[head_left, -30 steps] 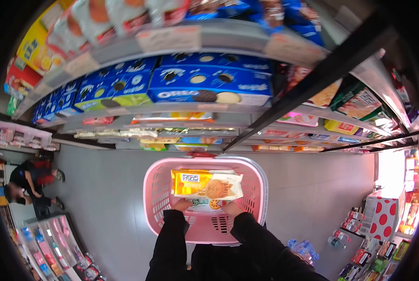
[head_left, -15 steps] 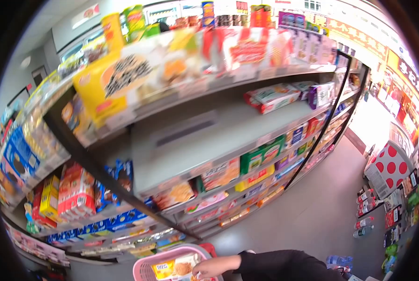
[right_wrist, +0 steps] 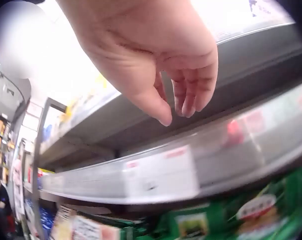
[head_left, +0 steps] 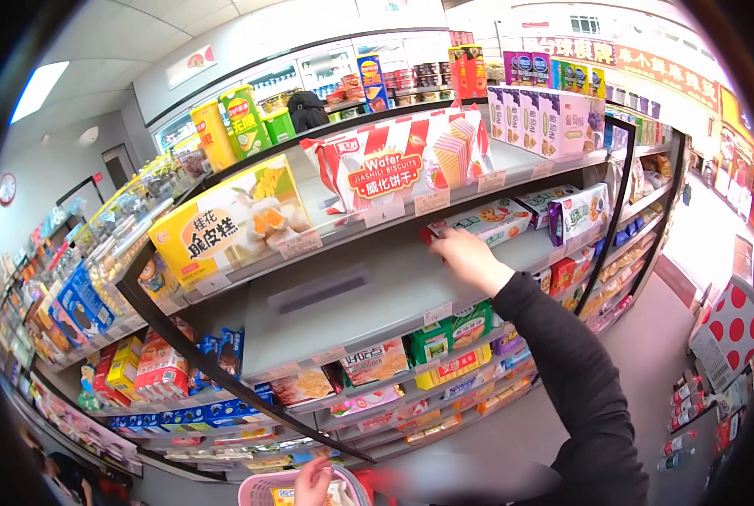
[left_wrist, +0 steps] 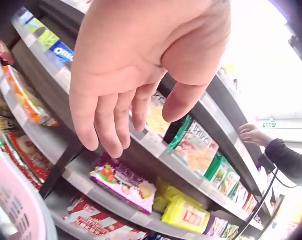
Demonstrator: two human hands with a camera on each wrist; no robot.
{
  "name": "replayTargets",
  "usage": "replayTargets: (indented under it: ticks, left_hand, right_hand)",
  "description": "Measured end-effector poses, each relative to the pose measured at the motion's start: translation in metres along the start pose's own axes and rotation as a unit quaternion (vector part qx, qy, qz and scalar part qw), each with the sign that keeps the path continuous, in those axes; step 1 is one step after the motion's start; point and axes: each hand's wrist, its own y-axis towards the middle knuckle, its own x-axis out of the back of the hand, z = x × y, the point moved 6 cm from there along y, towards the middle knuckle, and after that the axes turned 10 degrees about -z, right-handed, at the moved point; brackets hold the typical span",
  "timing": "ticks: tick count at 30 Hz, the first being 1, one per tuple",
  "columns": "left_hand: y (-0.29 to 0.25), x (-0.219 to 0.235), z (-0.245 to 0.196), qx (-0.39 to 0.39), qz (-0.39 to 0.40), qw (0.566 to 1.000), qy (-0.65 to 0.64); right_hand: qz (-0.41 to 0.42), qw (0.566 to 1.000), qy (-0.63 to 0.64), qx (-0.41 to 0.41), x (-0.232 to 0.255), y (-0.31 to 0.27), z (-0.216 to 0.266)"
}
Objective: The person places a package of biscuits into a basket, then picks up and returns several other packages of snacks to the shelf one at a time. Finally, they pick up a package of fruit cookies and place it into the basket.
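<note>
My right hand [head_left: 471, 260] reaches over the middle shelf, its fingertips at the left end of a flat red and white biscuit box [head_left: 491, 221]; whether they touch cannot be told. In the right wrist view that hand [right_wrist: 156, 60] has bent, parted fingers with nothing between them. Low in the head view my left hand [head_left: 313, 484] is over the pink basket [head_left: 257, 487], which holds a yellow and white packet [head_left: 284, 496]. The left wrist view shows this hand [left_wrist: 141, 65] hanging with loose fingers, holding nothing, the basket [left_wrist: 22, 200] at lower left.
Beside the flat box stands a purple and white box [head_left: 581, 215]. Above are a red and white wafer bag [head_left: 385, 169] and a yellow box [head_left: 229, 221]. A black shelf post [head_left: 217, 367] slants at lower left. Bottles [head_left: 679, 451] stand on the right.
The view has swung from the basket up to the shelves. My right hand has moved from the basket up to the middle shelf; my left hand is now visible above the basket.
</note>
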Motion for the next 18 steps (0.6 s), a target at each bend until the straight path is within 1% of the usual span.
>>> replayTargets:
  ticks: [2,4,6,7,8,10,11,12,13,14,15,16,17,18]
  left_hand:
    - [0.0,-0.012,-0.018,0.001,0.021,0.997,-0.072]
    - [0.001,-0.022,-0.032,-0.003,0.021,0.996,-0.083]
    - [-0.001,-0.033,-0.044,-0.001,0.05,0.996,-0.078]
    - [0.0,-0.038,-0.054,-0.022,0.053,0.996,-0.07]
    - [0.002,-0.041,-0.063,-0.022,0.047,0.996,-0.069]
    - [0.007,-0.055,-0.078,0.044,0.11,0.988,-0.095]
    - [0.012,-0.063,-0.09,0.053,0.137,0.981,-0.128]
    - [0.018,-0.07,-0.106,0.032,0.167,0.977,-0.13]
    - [0.023,-0.077,-0.129,0.021,0.186,0.969,-0.16]
    - [0.03,-0.086,-0.156,-0.008,0.208,0.961,-0.181]
    - [0.041,-0.097,-0.175,-0.013,0.229,0.957,-0.18]
    - [0.051,-0.108,-0.2,0.001,0.242,0.947,-0.213]
    - [0.064,-0.123,-0.219,0.011,0.259,0.923,-0.283]
    - [0.077,-0.137,-0.239,0.035,0.256,0.906,-0.336]
  right_hand:
    - [0.095,0.984,-0.137,0.07,-0.016,0.001,-0.008]
    - [0.074,0.982,-0.148,0.092,-0.018,0.004,-0.013]
    - [0.09,0.978,-0.156,0.11,-0.02,0.007,-0.014]
    - [0.08,0.977,-0.158,0.121,-0.016,0.01,-0.012]
    - [0.043,0.979,-0.152,0.126,-0.008,0.013,-0.009]
    - [0.024,0.994,-0.073,0.076,0.008,0.017,-0.01]
    - [0.001,0.997,-0.051,0.052,0.016,0.016,-0.01]
    - [-0.029,0.998,-0.019,0.056,0.025,0.015,-0.006]
    - [-0.06,0.997,0.028,0.05,0.037,0.016,0.001]
    - [-0.089,0.992,0.074,0.044,0.049,0.015,0.008]
    - [-0.085,0.992,0.08,0.05,0.054,0.013,0.016]
    - [-0.102,0.989,0.099,0.047,0.06,0.011,0.022]
    - [-0.12,0.985,0.117,0.043,0.065,0.009,0.026]
    - [-0.118,0.985,0.12,0.048,0.066,0.006,0.031]
